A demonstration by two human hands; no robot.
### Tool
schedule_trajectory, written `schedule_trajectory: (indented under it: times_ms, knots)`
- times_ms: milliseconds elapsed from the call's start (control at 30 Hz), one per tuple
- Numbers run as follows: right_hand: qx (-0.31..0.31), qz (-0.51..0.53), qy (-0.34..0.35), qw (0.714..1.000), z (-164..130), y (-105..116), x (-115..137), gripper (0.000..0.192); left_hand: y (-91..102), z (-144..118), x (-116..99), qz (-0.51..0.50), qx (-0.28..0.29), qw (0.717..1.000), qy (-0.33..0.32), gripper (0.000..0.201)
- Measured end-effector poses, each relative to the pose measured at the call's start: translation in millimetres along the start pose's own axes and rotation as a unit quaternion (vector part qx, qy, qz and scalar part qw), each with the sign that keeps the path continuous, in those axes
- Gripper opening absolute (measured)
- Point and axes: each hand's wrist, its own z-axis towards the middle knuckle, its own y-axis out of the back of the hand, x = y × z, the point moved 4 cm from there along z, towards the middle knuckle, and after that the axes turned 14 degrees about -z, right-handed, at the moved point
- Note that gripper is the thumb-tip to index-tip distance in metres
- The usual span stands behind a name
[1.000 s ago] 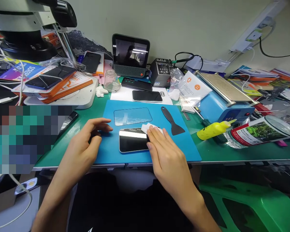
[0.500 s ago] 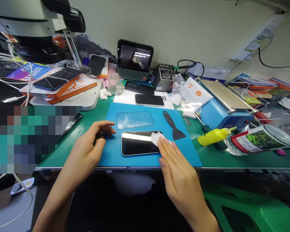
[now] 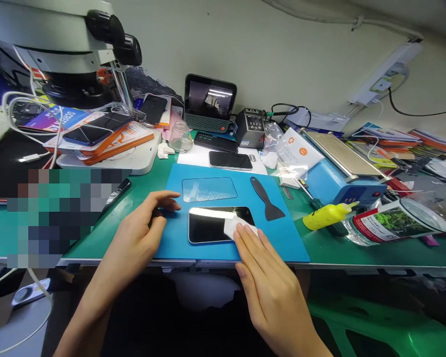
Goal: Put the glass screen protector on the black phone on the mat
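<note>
A smartphone [image 3: 207, 229] with a glossy black screen lies face up on a blue mat [image 3: 282, 245]. My right hand [image 3: 269, 277] presses a white wipe [image 3: 230, 226] against the right part of its screen, fingers together and stretched over the wipe. My left hand [image 3: 143, 230] rests at the mat's left edge, fingers loosely curled and apart, with nothing in it. Beyond the phone lies a clear screen protector [image 3: 209, 189] with a dark border. To the right of that is a black plastic scraper [image 3: 266, 198].
Behind the mat lie another phone [image 3: 230, 160], a glass jar [image 3: 181, 137] and a tablet-like display [image 3: 210, 100]. A microscope [image 3: 78, 64] overhangs the left side. On the right are a yellow squeeze bottle [image 3: 327, 216], a blue heating plate machine [image 3: 351, 188] and a labelled plastic jar [image 3: 401, 218].
My right hand has slid the wipe a little left and toward me across the phone screen. My left hand stays nearly in place. The whole view has shifted slightly.
</note>
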Motion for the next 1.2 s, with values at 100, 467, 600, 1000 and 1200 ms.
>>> schedule_trajectory:
  times_ms: [100,467,600,1000,1200]
  knots:
    - [-0.003,-0.007,0.009,1.000,-3.0,1.5,4.2,0.053,-0.7,-0.5,-0.5,0.003,0.001,1.000,0.005,0.044]
    - [-0.016,0.014,-0.020,1.000,13.2,0.6,29.4,0.046,0.5,-1.6,4.9,0.027,0.006,1.000,-0.002,0.044]
    - [-0.016,0.026,-0.024,0.999,20.8,-6.0,32.9,0.045,0.6,-2.6,2.8,0.038,0.003,0.999,-0.005,0.043]
    - [-0.023,0.033,-0.005,0.999,14.5,3.1,46.9,0.046,1.2,-2.7,5.6,0.037,0.002,0.999,-0.002,0.044]
    - [0.005,0.039,-0.036,0.999,54.1,-24.7,55.5,0.049,1.5,-2.7,6.1,0.025,0.003,1.000,-0.014,0.045]
